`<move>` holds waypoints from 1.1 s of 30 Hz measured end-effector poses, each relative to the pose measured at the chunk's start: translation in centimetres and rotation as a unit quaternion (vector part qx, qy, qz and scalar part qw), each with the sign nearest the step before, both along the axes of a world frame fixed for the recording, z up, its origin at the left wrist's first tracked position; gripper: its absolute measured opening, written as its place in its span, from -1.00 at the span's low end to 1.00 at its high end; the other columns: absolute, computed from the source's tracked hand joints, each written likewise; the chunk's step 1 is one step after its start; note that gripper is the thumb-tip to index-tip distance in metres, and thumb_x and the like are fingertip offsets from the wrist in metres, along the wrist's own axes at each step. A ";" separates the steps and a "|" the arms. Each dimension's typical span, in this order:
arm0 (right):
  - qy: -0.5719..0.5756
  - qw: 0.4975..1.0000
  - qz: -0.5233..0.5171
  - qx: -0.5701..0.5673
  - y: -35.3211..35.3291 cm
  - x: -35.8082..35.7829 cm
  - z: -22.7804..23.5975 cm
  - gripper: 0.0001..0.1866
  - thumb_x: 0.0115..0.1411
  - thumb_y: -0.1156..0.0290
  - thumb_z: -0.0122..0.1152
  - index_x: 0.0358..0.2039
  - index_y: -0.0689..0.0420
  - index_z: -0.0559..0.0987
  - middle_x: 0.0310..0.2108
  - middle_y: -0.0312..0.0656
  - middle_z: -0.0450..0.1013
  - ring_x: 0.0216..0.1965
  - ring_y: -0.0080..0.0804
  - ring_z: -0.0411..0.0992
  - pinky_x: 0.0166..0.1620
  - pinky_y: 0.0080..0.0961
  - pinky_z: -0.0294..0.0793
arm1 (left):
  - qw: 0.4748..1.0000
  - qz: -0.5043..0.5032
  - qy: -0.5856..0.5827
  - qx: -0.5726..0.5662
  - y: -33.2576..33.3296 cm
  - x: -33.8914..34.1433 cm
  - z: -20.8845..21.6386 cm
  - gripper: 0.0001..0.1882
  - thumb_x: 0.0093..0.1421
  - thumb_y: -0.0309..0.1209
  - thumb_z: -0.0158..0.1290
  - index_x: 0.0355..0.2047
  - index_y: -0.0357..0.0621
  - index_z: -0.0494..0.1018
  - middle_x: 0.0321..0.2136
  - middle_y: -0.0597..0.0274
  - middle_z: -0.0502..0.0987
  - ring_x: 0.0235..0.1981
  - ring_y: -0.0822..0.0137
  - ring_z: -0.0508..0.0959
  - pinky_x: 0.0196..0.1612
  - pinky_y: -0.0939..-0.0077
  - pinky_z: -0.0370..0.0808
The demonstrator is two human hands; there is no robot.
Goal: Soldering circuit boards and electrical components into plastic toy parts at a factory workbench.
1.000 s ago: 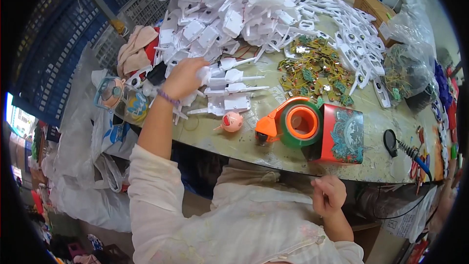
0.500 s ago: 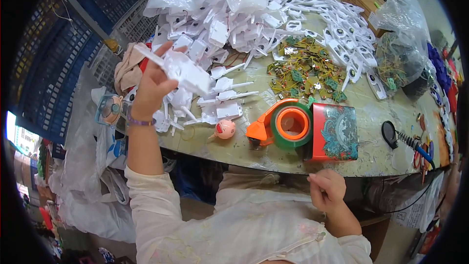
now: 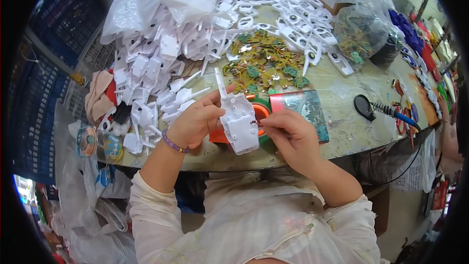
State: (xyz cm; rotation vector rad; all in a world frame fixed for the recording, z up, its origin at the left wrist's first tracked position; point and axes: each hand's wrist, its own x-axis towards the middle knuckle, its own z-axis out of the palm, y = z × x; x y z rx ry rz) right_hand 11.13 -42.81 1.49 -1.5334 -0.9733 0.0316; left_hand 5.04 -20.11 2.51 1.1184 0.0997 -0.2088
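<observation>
Grasps white shell (image 3: 239, 128) in left grip (image 3: 194, 120) near counter's front edge (image 3: 342, 152); pinches wire (image 3: 255, 122) in right grip (image 3: 295, 139). Looks light, stiff; hold by rim, spare likely fragile wire.

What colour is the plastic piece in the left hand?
The plastic piece is white; it shows best in the head view.

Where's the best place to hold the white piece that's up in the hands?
Probably by the left edge of the white piece, just below its thin stem, coming from the left as the left hand does. The body is broad and flattish there, while the stem is narrow. That leaves the right edge for the right hand, which is at the dark wire.
</observation>
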 end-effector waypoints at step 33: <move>-0.012 0.942 -0.252 -0.223 -7.2 14.6 -2.1 -0.67 0.21 0.32 0.02 -0.11 0.29 0.44 -0.48 0.00 0.46 -0.43 -0.12 0.43 -0.31 -0.38 0.39 | 0.695 0.092 -0.016 0.712 9.1 12.8 -5.4 -0.74 -0.02 -0.26 0.09 -0.38 -0.14 0.60 -0.47 0.04 0.58 -0.41 0.13 0.58 -0.29 0.35 0.47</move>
